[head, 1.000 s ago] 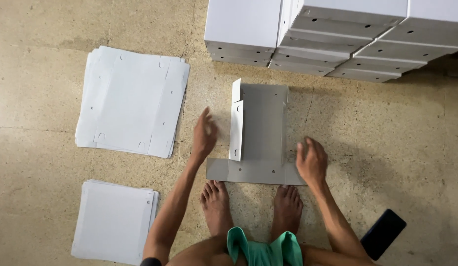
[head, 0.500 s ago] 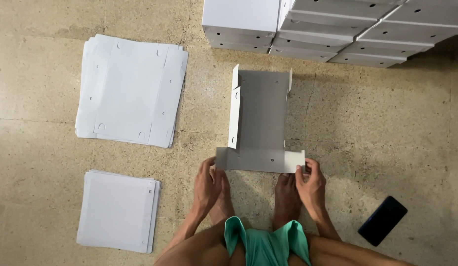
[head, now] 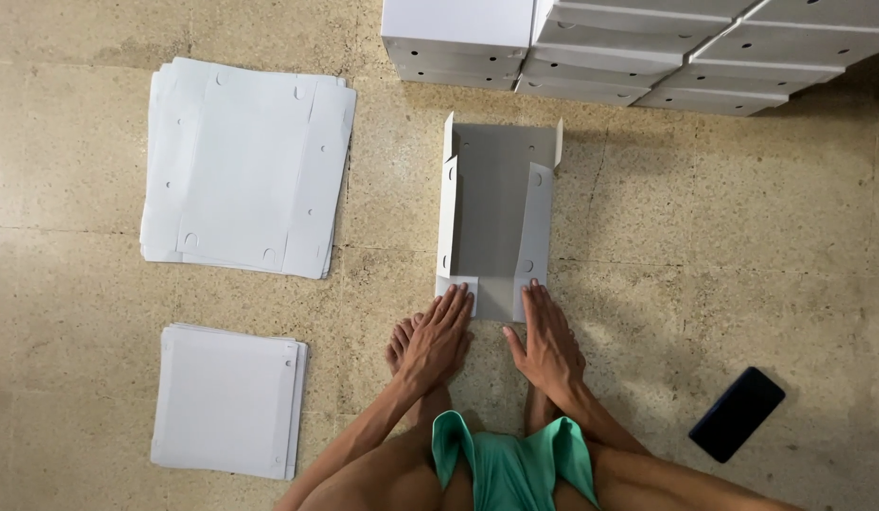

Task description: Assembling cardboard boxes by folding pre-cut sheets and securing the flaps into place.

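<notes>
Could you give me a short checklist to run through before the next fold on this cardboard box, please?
1. Both hands on the near end flaps: ok. The left hand and right hand press flat on the near end of the grey box blank.
2. Left side wall upright: ok, it stands on edge.
3. Right side wall upright: not ok, it leans outward.
4. Far end flap raised: cannot tell from above.
5. Floor space around the blank: ok. The large stack of flat sheets and the dark phone lie apart from it.
6. Finished white boxes clear of the far end: ok, a narrow gap shows.
</notes>
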